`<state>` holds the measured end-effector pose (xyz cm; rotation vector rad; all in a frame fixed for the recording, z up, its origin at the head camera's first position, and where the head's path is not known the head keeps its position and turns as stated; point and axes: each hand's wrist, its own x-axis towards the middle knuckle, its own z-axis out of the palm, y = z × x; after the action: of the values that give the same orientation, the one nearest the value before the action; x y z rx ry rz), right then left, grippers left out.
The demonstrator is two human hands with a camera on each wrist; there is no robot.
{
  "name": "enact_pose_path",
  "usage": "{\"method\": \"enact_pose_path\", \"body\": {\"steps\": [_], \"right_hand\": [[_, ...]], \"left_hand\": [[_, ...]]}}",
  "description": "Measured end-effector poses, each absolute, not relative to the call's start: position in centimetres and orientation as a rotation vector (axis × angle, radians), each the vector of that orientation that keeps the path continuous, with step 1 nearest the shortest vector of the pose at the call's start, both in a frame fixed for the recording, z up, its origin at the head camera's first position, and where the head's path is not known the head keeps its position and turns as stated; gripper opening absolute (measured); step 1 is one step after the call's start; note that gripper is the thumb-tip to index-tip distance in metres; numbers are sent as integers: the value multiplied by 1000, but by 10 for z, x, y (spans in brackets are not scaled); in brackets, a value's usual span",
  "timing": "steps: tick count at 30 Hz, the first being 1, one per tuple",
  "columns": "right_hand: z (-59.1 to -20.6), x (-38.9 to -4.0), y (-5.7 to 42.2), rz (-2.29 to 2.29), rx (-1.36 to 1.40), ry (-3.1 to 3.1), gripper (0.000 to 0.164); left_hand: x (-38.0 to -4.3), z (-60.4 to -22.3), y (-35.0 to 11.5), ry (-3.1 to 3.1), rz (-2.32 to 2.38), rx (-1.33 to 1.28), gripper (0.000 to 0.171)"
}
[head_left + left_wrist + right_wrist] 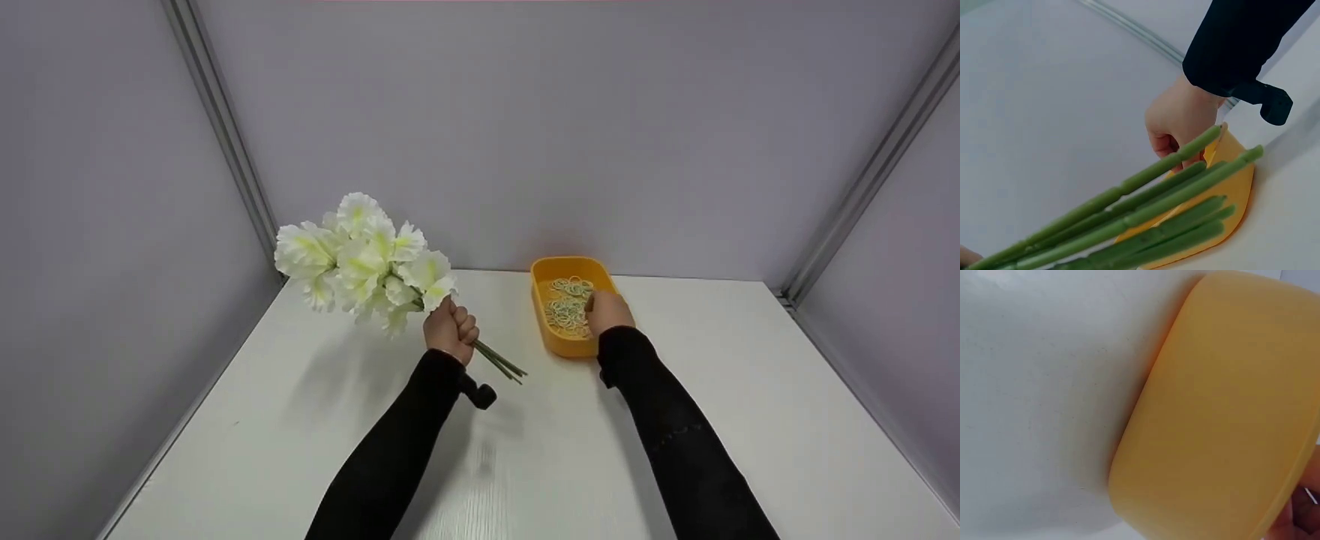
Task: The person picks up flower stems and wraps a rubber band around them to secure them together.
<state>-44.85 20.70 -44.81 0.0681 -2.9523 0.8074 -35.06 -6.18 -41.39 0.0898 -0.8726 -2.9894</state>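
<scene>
My left hand [450,330] grips a bunch of artificial flowers by its green stems [499,360]. White, ruffled blooms [364,262] with yellow-green centres spread to the upper left of that hand, and the cut stem ends point down to the right. My right hand [608,311] reaches over the right side of a yellow plastic box [568,347], its fingers bent down inside. Pale rubber bands [568,313] lie in the box beside those fingers. In the left wrist view the stems [1129,219] cross in front of the box; the right fingertips are hidden, so I cannot tell whether they pinch a band.
The box stands on a white table [525,465], near its back edge. Grey panels [525,135] enclose the table at the back and both sides. A small black fitting [480,394] juts from the left wrist.
</scene>
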Motion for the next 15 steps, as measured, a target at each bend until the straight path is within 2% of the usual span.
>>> {"method": "enact_pose_path", "body": {"steps": [15], "right_hand": [[-444, -439, 212, 792, 101, -2939, 21]], "left_hand": [[-342, -408, -60, -894, -2985, 84, 47]]}}
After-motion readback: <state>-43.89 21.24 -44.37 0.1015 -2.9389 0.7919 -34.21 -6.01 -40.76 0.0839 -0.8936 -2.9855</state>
